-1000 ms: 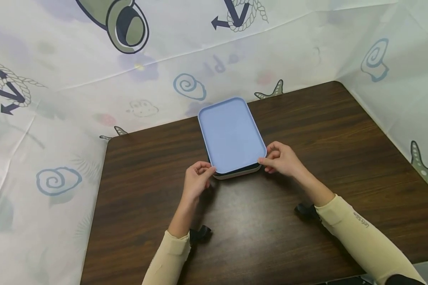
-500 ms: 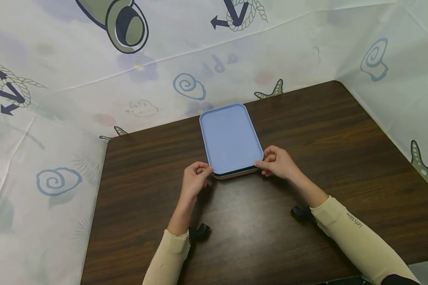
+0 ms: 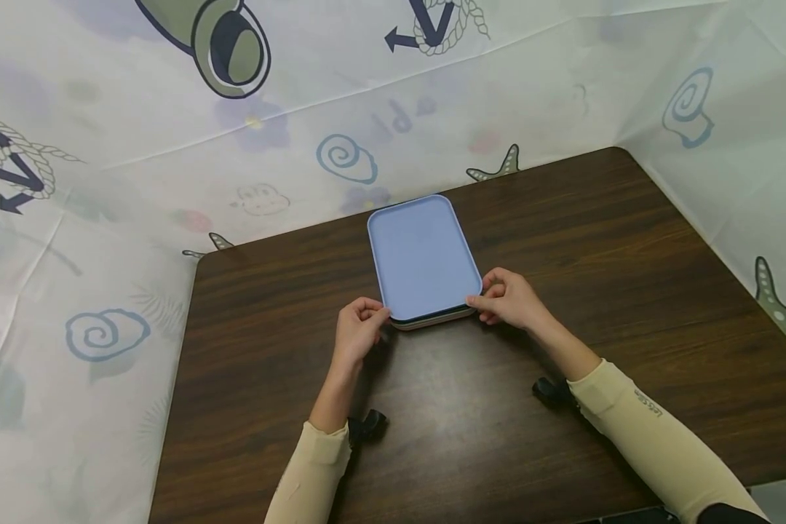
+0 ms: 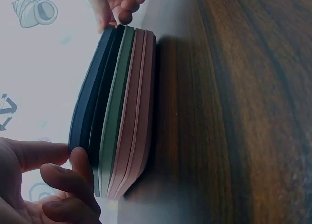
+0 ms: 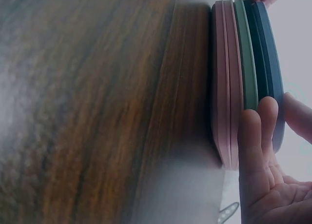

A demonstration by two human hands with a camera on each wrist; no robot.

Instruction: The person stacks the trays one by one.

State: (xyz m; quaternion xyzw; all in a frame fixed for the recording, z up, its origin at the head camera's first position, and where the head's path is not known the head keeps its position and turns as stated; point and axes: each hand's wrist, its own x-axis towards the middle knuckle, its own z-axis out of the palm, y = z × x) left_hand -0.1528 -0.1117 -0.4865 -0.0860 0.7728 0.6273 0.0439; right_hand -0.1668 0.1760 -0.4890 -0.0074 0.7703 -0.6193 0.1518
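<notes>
A light-blue rectangular tray [image 3: 426, 258] lies on top of a stack of similar trays near the table's far edge. Side on in the left wrist view, a very dark tray [image 4: 101, 131], a green tray [image 4: 116, 107] and pink trays [image 4: 134, 107] show beneath the blue one, which looks dark there. My left hand [image 3: 356, 331] pinches the blue tray's near left corner between thumb and fingers. At the near right corner, my right hand [image 3: 514, 302] holds the same tray, thumb on the rim; in the right wrist view its fingertips [image 5: 267, 107] lie along the stack's side.
The stack rests on a dark wood-grain table [image 3: 452, 407]. A pale printed cloth [image 3: 170, 167] hangs behind and at both sides, close to the far edge. Black wrist-worn devices [image 3: 369, 427] sit under both forearms.
The blue tray has come down and slightly towards me, and now lines up more closely with the stack. Both hands moved with it, the right one a little leftward; the last half second shows little motion.
</notes>
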